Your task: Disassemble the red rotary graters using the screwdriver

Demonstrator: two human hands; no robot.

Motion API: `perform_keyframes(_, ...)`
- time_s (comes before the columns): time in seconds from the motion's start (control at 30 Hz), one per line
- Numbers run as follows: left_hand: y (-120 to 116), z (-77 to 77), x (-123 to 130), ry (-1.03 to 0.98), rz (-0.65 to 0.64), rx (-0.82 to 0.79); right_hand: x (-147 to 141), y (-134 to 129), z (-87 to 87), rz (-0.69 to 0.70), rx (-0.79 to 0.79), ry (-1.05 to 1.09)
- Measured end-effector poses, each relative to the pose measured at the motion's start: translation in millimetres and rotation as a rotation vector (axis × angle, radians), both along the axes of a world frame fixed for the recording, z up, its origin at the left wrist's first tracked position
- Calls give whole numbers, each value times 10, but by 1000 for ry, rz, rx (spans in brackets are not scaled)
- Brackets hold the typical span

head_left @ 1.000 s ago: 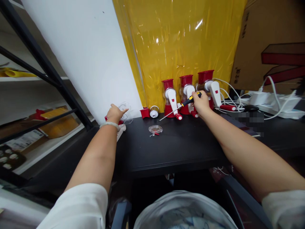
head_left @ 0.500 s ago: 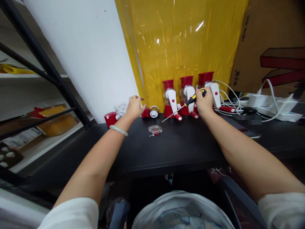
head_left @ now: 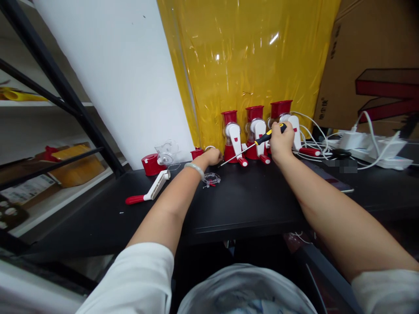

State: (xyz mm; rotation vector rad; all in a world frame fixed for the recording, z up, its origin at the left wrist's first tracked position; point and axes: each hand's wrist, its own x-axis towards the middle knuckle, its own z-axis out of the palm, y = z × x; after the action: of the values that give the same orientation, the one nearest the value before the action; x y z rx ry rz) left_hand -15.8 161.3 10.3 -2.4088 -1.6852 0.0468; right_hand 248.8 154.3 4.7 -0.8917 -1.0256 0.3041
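Observation:
My left hand (head_left: pixel 214 156) reaches to the back of the black table, its fingers curled beside a grater drum (head_left: pixel 210 148). The hand covers most of that drum, and what the fingers grip, if anything, is hidden. My right hand (head_left: pixel 282 141) is closed round the yellow-and-black handle of a screwdriver (head_left: pixel 263 138). Its shaft slants down to the left, the tip close to my left hand. A clear plastic ring part (head_left: pixel 211 178) with a red piece lies in front of my left hand. Left of my forearm rests a white crank handle (head_left: pixel 157 185) with a red grip.
Three red-and-white rotary graters (head_left: pixel 233 135) stand along the back. A red base (head_left: pixel 151 165) and a clear housing (head_left: pixel 168 152) sit at the left, a small red part (head_left: pixel 197 153) behind my wrist. White cables and a power strip (head_left: pixel 386 150) lie at the right, near a tablet (head_left: pixel 330 179).
My left hand has moved right and down, from above the small red part to the grater drum. The crank handle has come into view from behind my forearm. My right hand keeps the screwdriver.

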Motion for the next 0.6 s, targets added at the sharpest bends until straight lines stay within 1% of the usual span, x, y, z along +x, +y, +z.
perform_keyframes(0.17, 35, -112, 6, 21, -45, -54, -2, -2, 5, 27, -4, 13)
perform_keyframes(0.27, 25, -149, 2, 24, -69, -66, -4, -7, 11, 13, 9, -7)
perform_keyframes(0.37, -17, -158, -11, 21, -119, -70, -12, 2, 11, -10, 29, -23)
perform_keyframes(0.47, -66, -155, -24, 16, -204, -71, -6, 43, 0, -6, 39, 1)
perform_keyframes(0.53, -84, -153, -27, -9, -211, -46, 15, 84, -15, 15, 42, 12)
perform_keyframes(0.6, -84, -156, -28, -46, -178, -16, 47, 128, -35, 55, 50, -22)
